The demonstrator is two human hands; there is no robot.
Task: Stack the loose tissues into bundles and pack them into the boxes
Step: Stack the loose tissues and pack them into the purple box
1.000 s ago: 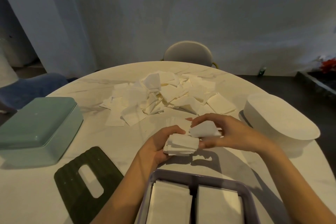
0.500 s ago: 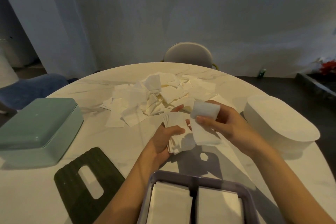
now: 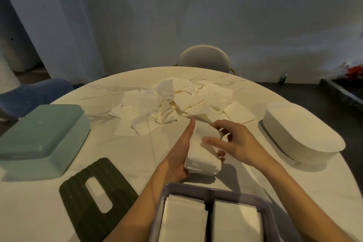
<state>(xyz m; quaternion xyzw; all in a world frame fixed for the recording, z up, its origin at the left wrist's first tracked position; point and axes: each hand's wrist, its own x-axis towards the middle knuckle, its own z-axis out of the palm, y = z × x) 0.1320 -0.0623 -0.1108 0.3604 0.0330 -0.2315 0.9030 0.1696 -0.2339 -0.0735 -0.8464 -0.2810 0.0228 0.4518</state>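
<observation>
A home dining room: a round marble table [image 3: 125, 149] stood before a chair [image 3: 203, 58] and pale curtains [image 3: 176, 15].

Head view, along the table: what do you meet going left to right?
Green box → dark lid → left hand → tissue bundle → right hand → white box.

Dim, warm light from above; soft shadows under hands [image 3: 225, 143] on table [image 3: 137, 153]. Wide-angle bending at edges; slight softness.
</observation>
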